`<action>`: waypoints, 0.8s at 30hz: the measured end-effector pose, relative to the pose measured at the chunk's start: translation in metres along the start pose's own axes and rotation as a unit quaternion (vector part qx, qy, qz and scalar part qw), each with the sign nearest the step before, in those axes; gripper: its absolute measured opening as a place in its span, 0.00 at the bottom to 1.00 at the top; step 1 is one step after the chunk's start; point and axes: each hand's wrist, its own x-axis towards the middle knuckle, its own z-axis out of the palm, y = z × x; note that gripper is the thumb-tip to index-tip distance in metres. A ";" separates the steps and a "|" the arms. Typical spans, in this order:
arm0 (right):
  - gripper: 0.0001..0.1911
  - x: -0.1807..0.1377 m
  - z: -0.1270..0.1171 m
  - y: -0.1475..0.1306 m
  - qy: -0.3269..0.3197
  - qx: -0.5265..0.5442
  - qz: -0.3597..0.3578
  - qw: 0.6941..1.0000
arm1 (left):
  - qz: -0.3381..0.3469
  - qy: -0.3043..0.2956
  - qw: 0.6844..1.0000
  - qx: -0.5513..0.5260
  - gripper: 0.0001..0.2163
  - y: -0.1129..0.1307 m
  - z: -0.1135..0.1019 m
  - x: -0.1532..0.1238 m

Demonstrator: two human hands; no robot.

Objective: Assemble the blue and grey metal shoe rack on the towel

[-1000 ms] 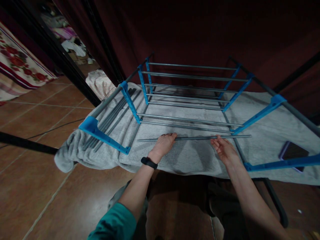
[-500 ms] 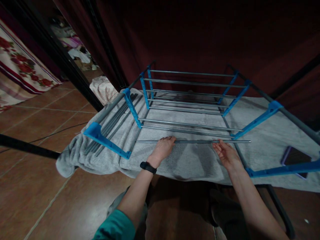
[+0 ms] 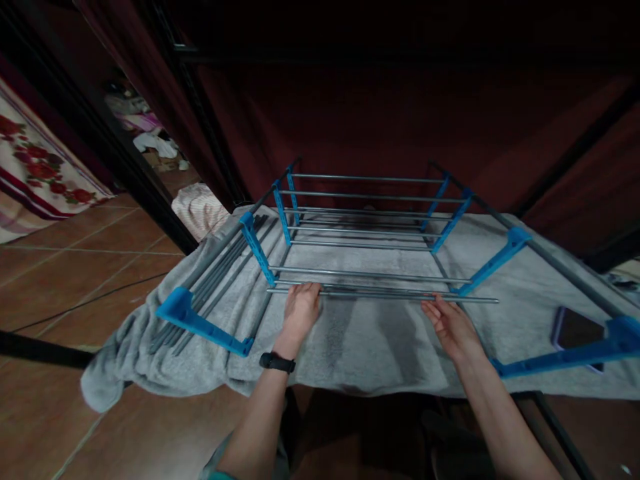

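A loose grey metal rod (image 3: 380,296) lies crosswise just in front of a rack frame of blue plastic brackets (image 3: 257,248) and grey rods (image 3: 360,273). My left hand (image 3: 300,310), with a black watch on the wrist, grips the rod near its left end. My right hand (image 3: 450,325) is palm up under the rod's right part, fingers curled round it. The frame rests on a grey towel (image 3: 370,340) spread over a table.
Several spare grey rods (image 3: 220,270) lie on the towel at the left, by a blue bracket (image 3: 193,319). A dark phone (image 3: 575,329) lies on the towel at the right. A dark red curtain (image 3: 380,113) hangs behind. Brown tiled floor (image 3: 75,273) is at the left.
Both hands have carried the loose rod forward until it lies right against the frame's nearest rods. My left hand has slid left along it. The camera has tilted up.
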 end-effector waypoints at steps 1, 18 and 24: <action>0.13 -0.002 0.004 -0.002 -0.003 0.002 -0.002 1.000 | -0.008 0.010 1.000 0.002 0.12 -0.003 -0.002 0.001; 0.16 0.013 0.062 -0.016 -0.050 0.012 -0.059 0.997 | -0.027 0.078 0.997 0.010 0.11 -0.037 -0.001 0.012; 0.16 0.025 0.061 -0.016 -0.043 0.015 -0.055 0.997 | -0.015 0.071 0.997 0.004 0.12 -0.035 0.003 0.013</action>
